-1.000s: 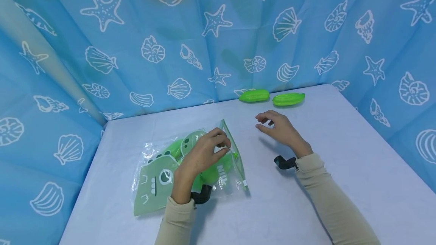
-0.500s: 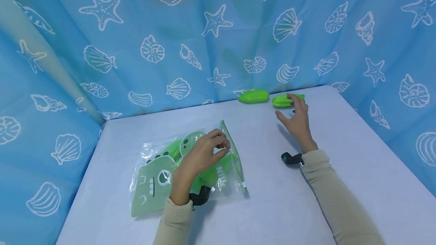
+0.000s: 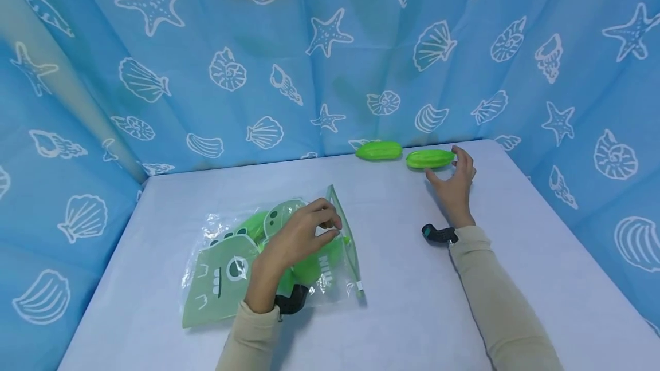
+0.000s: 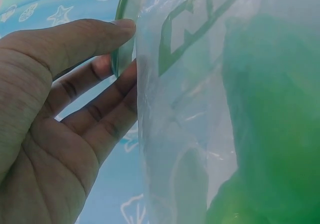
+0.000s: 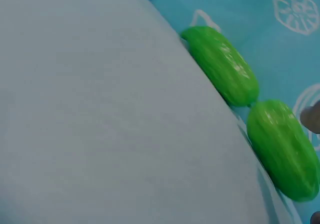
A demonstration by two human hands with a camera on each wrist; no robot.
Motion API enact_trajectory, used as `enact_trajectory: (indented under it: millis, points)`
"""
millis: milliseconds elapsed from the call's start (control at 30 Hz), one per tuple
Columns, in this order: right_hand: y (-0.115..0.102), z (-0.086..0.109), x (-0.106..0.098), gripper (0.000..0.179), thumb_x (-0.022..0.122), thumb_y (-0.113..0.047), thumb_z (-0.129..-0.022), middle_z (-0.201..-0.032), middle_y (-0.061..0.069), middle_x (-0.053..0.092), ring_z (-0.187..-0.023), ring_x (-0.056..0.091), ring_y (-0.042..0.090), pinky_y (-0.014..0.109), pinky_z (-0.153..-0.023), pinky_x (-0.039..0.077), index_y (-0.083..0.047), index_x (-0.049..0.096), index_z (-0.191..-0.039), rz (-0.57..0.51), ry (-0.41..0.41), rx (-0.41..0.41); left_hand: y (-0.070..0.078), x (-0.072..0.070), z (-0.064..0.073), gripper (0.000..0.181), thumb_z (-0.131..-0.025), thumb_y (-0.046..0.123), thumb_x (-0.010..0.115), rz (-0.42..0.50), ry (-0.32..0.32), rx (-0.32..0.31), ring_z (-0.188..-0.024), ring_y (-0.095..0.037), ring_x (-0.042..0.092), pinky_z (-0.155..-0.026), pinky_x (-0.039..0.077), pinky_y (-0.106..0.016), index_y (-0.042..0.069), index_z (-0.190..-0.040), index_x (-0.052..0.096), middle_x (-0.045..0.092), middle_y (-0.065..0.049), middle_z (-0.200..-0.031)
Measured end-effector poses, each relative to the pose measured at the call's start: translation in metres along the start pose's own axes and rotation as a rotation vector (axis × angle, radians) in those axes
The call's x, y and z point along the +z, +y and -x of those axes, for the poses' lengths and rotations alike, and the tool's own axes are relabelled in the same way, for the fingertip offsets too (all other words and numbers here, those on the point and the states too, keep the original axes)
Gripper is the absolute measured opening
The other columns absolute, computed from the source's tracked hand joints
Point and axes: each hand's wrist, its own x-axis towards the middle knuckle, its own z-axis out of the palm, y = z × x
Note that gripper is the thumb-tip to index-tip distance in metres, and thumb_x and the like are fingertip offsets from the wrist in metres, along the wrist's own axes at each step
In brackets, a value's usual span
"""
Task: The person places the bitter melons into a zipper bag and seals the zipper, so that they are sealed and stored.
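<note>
My left hand pinches the green-edged rim of a clear zip bag printed with a green cartoon monster. In the left wrist view, the thumb lies on the near side of the zip strip, with fingers behind it. Green shapes show through the plastic. At the far edge of the table, my right hand spreads thumb and fingers around the right end of a ribbed green toy cucumber. In the right wrist view, the visible fingertip stands slightly off that cucumber's side.
A second green toy cucumber lies just left of the first, against the curtain. The blue curtain with white shells and starfish encloses the back and sides of the white-covered table. A white slider sits at the zip's near end.
My right hand has moved rightward and farther back, from the middle of the table to the right-hand cucumber. My left hand keeps its hold on the bag. The head view has shifted slightly.
</note>
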Motion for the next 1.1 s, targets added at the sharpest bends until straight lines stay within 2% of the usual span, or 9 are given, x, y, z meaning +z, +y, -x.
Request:
enact_trajectory:
  millis: [200,333,467,700,967,1100]
  points:
    - [0.004,-0.008,-0.003,0.080,0.076,-0.027,-0.090,-0.155,0.010,0.025,-0.129,0.027,0.034,0.052,-0.105,0.032,-0.011,0.030,-0.153,0.025,-0.065,0.060,-0.001,0.001,-0.002,0.007,-0.090,0.001,0.072,-0.023,0.005,0.011,-0.091,-0.018,0.064,-0.081,0.057,-0.032,0.004,-0.094,0.068,0.059,-0.004,-0.103]
    - [0.004,-0.014,-0.003,0.084,0.074,-0.032,-0.091,-0.159,0.010,0.020,-0.137,0.018,0.034,0.059,-0.111,0.026,-0.012,0.025,-0.156,0.069,-0.124,0.087,-0.002,-0.001,-0.003,0.006,-0.091,0.002,0.072,-0.039,0.001,0.014,-0.091,-0.018,0.064,-0.082,0.057,-0.030,0.004,-0.095,0.068,0.059,-0.003,-0.104]
    - [0.009,-0.018,-0.005,0.087,0.075,-0.034,-0.091,-0.160,0.013,0.018,-0.141,0.013,0.037,0.066,-0.110,0.018,-0.012,0.022,-0.157,0.108,-0.166,0.071,-0.001,0.001,-0.002,0.006,-0.091,0.003,0.072,-0.027,-0.008,-0.013,-0.092,-0.017,0.064,-0.082,0.058,-0.033,0.006,-0.095,0.068,0.059,-0.002,-0.104]
    - [0.021,-0.021,-0.009,0.094,0.076,-0.034,-0.089,-0.161,0.018,0.016,-0.143,0.010,0.043,0.069,-0.105,0.017,-0.010,0.018,-0.159,0.217,-0.215,0.069,0.000,0.003,0.002,0.006,-0.092,0.004,0.072,-0.003,-0.011,-0.036,-0.092,-0.017,0.064,-0.082,0.058,-0.036,0.007,-0.096,0.068,0.058,-0.002,-0.104]
    - [0.029,-0.035,-0.016,0.103,0.072,-0.038,-0.091,-0.166,0.016,0.001,-0.149,-0.003,0.039,0.071,-0.112,0.004,-0.010,0.001,-0.161,0.255,-0.287,0.048,-0.002,0.003,0.002,0.006,-0.092,0.004,0.071,0.000,-0.001,-0.034,-0.090,-0.018,0.063,-0.080,0.057,-0.036,0.009,-0.094,0.069,0.058,0.000,-0.103]
    - [0.034,-0.040,-0.017,0.097,0.071,-0.034,-0.093,-0.165,0.018,0.004,-0.149,-0.001,0.041,0.072,-0.111,0.006,-0.006,0.007,-0.160,0.287,-0.299,0.043,-0.002,0.001,0.002,0.004,-0.094,0.005,0.070,-0.003,-0.024,-0.036,-0.087,-0.020,0.061,-0.076,0.057,-0.037,0.009,-0.095,0.071,0.058,0.000,-0.104]
